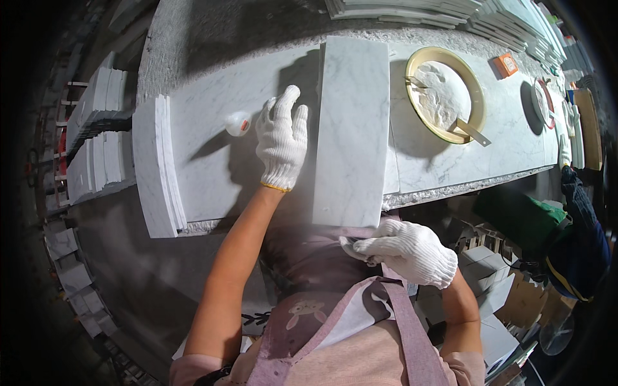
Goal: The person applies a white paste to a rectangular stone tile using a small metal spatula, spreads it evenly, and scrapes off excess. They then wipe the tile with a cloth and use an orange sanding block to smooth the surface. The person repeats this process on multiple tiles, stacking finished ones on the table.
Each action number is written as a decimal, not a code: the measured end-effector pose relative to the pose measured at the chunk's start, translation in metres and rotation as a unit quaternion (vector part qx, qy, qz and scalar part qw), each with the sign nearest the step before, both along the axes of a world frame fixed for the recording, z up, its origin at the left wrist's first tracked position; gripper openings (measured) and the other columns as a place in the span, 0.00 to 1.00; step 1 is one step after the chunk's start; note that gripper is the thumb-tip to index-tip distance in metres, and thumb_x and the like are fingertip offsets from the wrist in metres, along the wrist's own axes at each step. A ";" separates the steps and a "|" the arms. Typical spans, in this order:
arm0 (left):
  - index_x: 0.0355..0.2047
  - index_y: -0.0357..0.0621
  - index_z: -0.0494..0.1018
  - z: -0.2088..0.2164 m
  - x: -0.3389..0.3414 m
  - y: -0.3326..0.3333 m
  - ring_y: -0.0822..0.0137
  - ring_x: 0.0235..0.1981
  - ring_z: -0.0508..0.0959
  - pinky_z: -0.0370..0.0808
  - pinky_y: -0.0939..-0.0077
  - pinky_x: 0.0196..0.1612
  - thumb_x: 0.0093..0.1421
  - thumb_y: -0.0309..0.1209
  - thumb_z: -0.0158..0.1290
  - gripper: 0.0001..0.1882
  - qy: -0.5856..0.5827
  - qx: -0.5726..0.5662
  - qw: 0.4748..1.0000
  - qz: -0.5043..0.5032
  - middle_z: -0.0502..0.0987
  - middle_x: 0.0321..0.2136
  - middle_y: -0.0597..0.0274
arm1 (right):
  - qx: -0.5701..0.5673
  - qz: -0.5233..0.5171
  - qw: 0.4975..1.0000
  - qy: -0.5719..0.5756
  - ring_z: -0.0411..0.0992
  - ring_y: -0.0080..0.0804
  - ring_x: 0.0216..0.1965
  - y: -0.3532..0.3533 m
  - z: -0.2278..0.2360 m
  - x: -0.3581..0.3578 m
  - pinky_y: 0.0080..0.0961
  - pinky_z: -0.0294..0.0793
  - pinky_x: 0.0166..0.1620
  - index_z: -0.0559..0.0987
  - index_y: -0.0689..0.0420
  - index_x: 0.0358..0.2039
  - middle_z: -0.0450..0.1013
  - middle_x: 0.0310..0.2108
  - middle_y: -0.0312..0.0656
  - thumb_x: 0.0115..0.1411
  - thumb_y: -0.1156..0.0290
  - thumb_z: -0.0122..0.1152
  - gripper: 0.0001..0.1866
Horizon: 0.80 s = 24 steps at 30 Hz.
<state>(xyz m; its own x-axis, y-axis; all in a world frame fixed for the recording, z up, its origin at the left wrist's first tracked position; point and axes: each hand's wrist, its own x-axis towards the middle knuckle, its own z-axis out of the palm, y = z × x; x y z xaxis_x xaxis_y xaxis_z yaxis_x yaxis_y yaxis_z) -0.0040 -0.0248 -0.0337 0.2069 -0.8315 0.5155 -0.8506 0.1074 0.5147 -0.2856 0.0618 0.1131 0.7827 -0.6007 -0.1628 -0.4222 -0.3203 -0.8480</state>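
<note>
Grip is closed at the right hand (412, 252): a flat grey piece (351, 248) is pinched between gloved thumb and fingers, near the right corner of the slab's near end. The kind of piece cannot be told. The left hand (282, 136), also gloved, is held with fingers extended and spread, just beside the slab's left edge; contact cannot be confirmed. 1 pale, grey-veined slab (353, 128) is placed lengthwise across the bench top (199, 167), its near end projected past the bench edge.

To the left of the left hand, 1 small white container (235, 122) is marked with a red label (244, 125); its print is too small to be read. To the right of the slab, 1 yellow basin (479, 96) is filled with white material (444, 96), in which 2 flat tools (473, 132) are set. Beyond it, 1 orange box (505, 65) is marked with a pale printed panel. At the bench's left end, upright slabs (154, 167) are stacked.
</note>
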 end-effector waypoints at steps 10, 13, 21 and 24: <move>0.57 0.49 0.78 0.002 0.001 0.001 0.52 0.50 0.81 0.74 0.55 0.56 0.67 0.33 0.61 0.19 0.010 0.002 1.000 -0.017 0.82 0.49 0.58 | 0.122 -0.169 0.967 -0.149 0.79 0.32 0.33 0.009 -0.008 0.000 0.28 0.80 0.37 0.85 0.54 0.56 0.79 0.33 0.39 0.51 0.93 0.65 0.31; 0.57 0.49 0.78 0.002 0.000 0.001 0.52 0.50 0.81 0.74 0.55 0.56 0.67 0.32 0.60 0.18 0.013 -0.009 1.000 -0.020 0.82 0.49 0.57 | 0.096 -0.274 0.956 -0.049 0.78 0.34 0.32 -0.013 0.002 0.010 0.31 0.79 0.38 0.84 0.57 0.52 0.79 0.32 0.42 0.60 0.71 0.61 0.19; 0.57 0.49 0.78 0.005 -0.001 0.002 0.51 0.49 0.80 0.74 0.55 0.55 0.68 0.33 0.60 0.18 0.027 0.004 0.999 -0.020 0.82 0.48 0.56 | -0.366 -0.186 0.892 0.187 0.78 0.44 0.33 -0.089 -0.029 0.051 0.39 0.78 0.34 0.80 0.51 0.55 0.75 0.33 0.44 0.66 0.67 0.61 0.17; 0.58 0.50 0.78 0.006 -0.001 0.003 0.50 0.49 0.80 0.74 0.55 0.55 0.69 0.34 0.58 0.18 0.040 0.000 0.999 -0.033 0.81 0.48 0.54 | -0.442 -0.143 0.861 0.208 0.77 0.44 0.30 -0.113 -0.038 0.068 0.40 0.76 0.31 0.81 0.50 0.52 0.74 0.31 0.45 0.65 0.68 0.62 0.15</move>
